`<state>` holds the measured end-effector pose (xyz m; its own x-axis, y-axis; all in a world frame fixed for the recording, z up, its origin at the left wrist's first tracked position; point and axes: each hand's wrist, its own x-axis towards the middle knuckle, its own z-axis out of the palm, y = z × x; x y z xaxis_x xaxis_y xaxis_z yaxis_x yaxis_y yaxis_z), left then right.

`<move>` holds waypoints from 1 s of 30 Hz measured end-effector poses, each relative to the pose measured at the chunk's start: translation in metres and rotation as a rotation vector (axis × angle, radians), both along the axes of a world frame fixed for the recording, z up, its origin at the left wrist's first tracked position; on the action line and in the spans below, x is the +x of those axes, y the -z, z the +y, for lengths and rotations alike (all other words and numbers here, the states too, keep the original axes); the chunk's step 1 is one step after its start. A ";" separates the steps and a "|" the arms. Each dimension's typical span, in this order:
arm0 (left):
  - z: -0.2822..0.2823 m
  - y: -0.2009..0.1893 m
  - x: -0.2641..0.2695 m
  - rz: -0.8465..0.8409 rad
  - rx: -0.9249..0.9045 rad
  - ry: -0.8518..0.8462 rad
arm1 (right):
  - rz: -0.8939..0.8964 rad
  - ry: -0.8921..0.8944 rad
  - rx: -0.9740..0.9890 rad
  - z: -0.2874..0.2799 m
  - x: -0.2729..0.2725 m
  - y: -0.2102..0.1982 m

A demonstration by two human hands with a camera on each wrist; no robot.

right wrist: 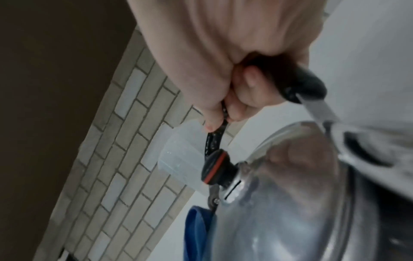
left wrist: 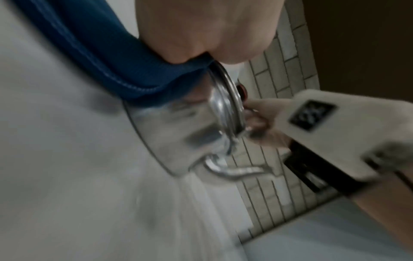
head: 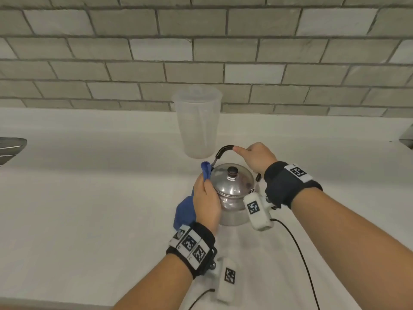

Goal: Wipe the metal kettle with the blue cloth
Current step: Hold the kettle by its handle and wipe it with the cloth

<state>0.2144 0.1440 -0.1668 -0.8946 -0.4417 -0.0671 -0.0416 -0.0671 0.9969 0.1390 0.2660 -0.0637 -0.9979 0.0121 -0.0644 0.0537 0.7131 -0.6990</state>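
Observation:
A small shiny metal kettle (head: 232, 195) (left wrist: 178, 130) (right wrist: 290, 194) with a dark lid knob stands on the white counter. Its black arched handle (head: 223, 151) (right wrist: 299, 83) is upright, and my right hand (head: 257, 156) (right wrist: 241, 84) grips it with the fingers curled round. My left hand (head: 206, 198) (left wrist: 201, 30) holds the blue cloth (head: 185, 211) (left wrist: 107, 58) (right wrist: 198, 233) against the kettle's left side. One end of the cloth sticks up by the handle's left foot, and the rest hangs down behind my palm. The spout (left wrist: 234, 171) shows only in the left wrist view.
A tall translucent plastic jug (head: 197, 124) (right wrist: 178, 159) stands just behind the kettle, against the grey brick wall (head: 201, 52). A metal object (head: 11, 148) pokes in at the left edge. A black cable (head: 299, 253) trails from my right wrist over the counter.

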 end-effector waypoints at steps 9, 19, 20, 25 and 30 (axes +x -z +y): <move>0.043 0.010 0.035 0.103 -0.079 0.020 | -0.138 0.192 -0.447 0.004 0.006 0.017; -0.018 0.015 -0.003 0.208 -0.104 0.286 | 0.149 -0.597 0.218 0.030 0.014 -0.010; -0.021 0.012 -0.004 0.222 -0.142 0.286 | 0.228 -0.603 0.366 0.027 0.012 -0.010; -0.014 0.009 0.006 0.343 -0.500 0.323 | 0.449 -0.672 0.621 0.016 0.010 -0.016; -0.015 0.024 0.023 0.335 -0.439 0.374 | 0.412 -0.624 0.737 0.017 0.014 -0.013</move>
